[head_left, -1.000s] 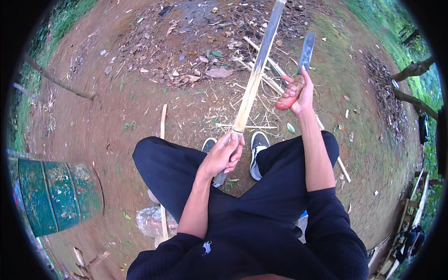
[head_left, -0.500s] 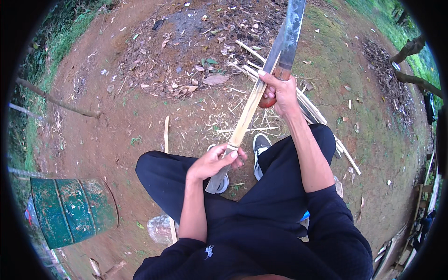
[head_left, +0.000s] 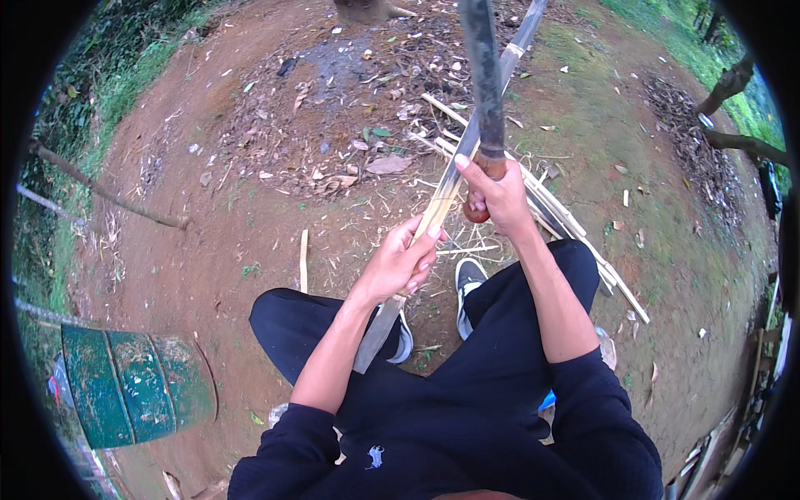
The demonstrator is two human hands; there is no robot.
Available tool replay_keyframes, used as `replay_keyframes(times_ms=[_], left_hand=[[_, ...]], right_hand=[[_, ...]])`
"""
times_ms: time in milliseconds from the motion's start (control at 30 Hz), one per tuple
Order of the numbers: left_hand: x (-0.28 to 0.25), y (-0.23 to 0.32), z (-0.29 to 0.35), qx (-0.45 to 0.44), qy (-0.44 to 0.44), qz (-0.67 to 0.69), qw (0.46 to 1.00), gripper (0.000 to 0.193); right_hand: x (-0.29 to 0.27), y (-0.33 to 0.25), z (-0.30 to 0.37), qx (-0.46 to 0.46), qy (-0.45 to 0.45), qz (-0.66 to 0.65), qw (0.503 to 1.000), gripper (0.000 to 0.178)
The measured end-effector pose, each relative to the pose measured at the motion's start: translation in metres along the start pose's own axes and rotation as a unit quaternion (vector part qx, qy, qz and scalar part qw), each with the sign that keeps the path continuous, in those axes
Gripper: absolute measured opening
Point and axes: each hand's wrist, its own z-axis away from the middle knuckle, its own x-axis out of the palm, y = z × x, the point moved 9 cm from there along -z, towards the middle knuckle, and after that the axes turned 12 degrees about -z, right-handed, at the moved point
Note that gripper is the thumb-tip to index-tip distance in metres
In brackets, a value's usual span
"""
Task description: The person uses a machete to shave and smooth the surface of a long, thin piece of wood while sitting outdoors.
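Observation:
A long split bamboo strip [head_left: 451,179], pale where shaved and grey elsewhere, slants from above my lap up to the far right. My left hand [head_left: 402,260] is closed around its lower part. In my right hand [head_left: 498,196] is the reddish-brown wooden handle of a machete [head_left: 482,79], whose dark blade points away from me. The right thumb lies against the bamboo strip, and the blade crosses over the strip farther up.
Several pale split strips [head_left: 575,225] lie on the ground beyond my right knee, with shavings around them. A lone strip [head_left: 304,261] lies by my left knee. To the left stands a green metal drum [head_left: 137,387]. Dry leaves [head_left: 387,165] are scattered ahead.
My left hand has moved up along the bamboo strip and closed around it. The machete blade has swung left across the strip, and my right hand has come slightly nearer.

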Motion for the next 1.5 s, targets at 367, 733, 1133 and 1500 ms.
replay_keyframes(times_ms=[367, 733, 1133, 1500], left_hand=[[-0.009, -0.006, 0.03, 0.003, -0.071, 0.149, 0.986, 0.036], [-0.057, -0.006, 0.044, 0.03, -0.005, 0.226, 0.974, 0.024], [-0.054, -0.003, 0.041, 0.05, 0.033, 0.221, 0.974, 0.028], [-0.063, -0.006, 0.046, 0.043, 0.059, 0.22, 0.973, 0.028]], right_hand=[[0.038, -0.035, 0.022, -0.232, -0.054, 0.409, 0.881, 0.039], [0.075, 0.049, 0.033, 0.238, -0.211, -0.406, 0.857, 0.03], [0.07, 0.049, 0.029, 0.213, -0.215, -0.369, 0.879, 0.035], [0.048, 0.052, 0.024, 0.158, -0.123, -0.186, 0.962, 0.01]])
